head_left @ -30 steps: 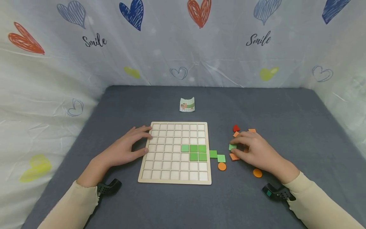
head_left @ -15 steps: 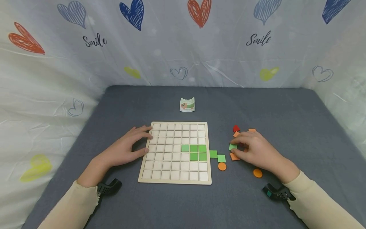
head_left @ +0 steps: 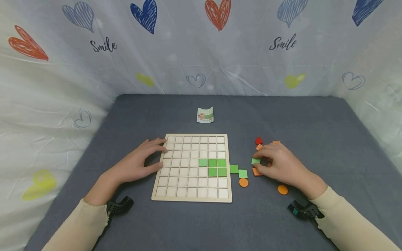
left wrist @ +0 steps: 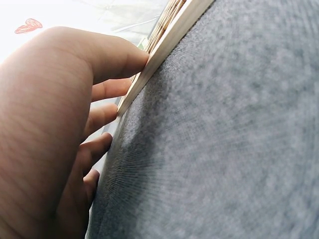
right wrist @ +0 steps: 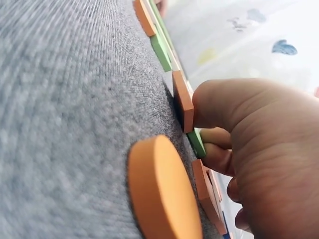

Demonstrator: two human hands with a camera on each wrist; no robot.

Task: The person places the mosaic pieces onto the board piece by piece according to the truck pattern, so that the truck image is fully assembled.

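Observation:
At its left edge, a wooden grid board [head_left: 183, 181] is touched by the thumb and fingertips of my left hand [head_left: 138, 163]. Green square tiles [head_left: 213, 162] fill several cells on its right side. My right hand [head_left: 281, 164] is among loose pieces right of the board, thumb and finger pinching a green square tile [head_left: 255, 161]. In the right wrist view the thumb lies against an orange tile [right wrist: 183, 102], and fingers touch the green tile [right wrist: 196, 143] behind it. The palm hides some pieces.
Two green tiles [head_left: 233, 169] and an orange disc [head_left: 243, 182] lie beside the board. Another orange disc [head_left: 282, 189] sits below the right hand, a red piece [head_left: 259, 141] above it. A small picture card [head_left: 205, 115] stands behind the board on the grey table [head_left: 150, 115].

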